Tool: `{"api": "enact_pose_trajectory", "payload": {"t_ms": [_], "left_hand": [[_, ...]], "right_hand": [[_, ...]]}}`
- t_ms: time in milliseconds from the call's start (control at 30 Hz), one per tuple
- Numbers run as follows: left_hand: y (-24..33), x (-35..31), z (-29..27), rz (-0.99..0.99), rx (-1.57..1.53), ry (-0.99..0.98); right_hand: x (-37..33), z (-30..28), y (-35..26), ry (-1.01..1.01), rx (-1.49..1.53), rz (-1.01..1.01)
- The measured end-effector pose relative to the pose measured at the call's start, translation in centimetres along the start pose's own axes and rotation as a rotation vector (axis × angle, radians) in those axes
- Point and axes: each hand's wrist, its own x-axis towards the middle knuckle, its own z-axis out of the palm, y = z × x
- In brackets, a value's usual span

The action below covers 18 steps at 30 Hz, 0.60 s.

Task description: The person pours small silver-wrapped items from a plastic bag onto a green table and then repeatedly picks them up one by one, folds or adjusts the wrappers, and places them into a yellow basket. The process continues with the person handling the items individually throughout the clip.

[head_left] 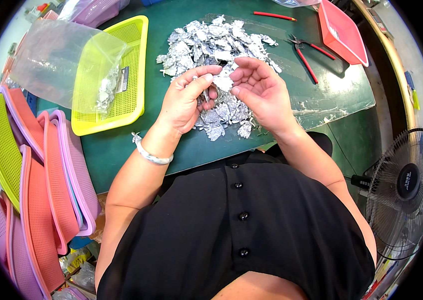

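Observation:
A heap of thin, crumpled silver-grey flake-like pieces [216, 42] lies on the green table, reaching down under both my hands. My left hand [184, 100] is closed, its thumb and fingers pinching a small silver-grey piece [206, 94] that is mostly hidden. Opposite it, my right hand [266, 92] has its fingers half curled and the thumb apart from them. A brighter flat piece [224, 81] shows between the hands by the right fingertips; whether they touch it I cannot tell. A pale bangle [154, 159] circles my left wrist.
A yellow-green mesh basket [144, 65] stands left, with a clear plastic bag [56, 55] of silver pieces across it. Red-handled pliers [306, 62], a red pen-like stick [274, 16] and a pink tray [346, 42] lie right. Stacked baskets [41, 200] crowd the left; a fan [396, 200] stands right.

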Motion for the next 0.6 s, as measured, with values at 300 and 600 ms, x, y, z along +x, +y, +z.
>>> {"api": "enact_pose_trajectory", "payload": {"t_ms": [300, 600], "left_hand": [[-0.06, 0.16, -0.14, 0.023, -0.023, -0.013], [-0.25, 0.33, -0.57, 0.037, -0.054, -0.064]], "right_hand": [[-0.31, 0.14, -0.21, -0.042, -0.016, -0.038], [-0.31, 0.12, -0.13, -0.047, 0.004, -0.040]]}}
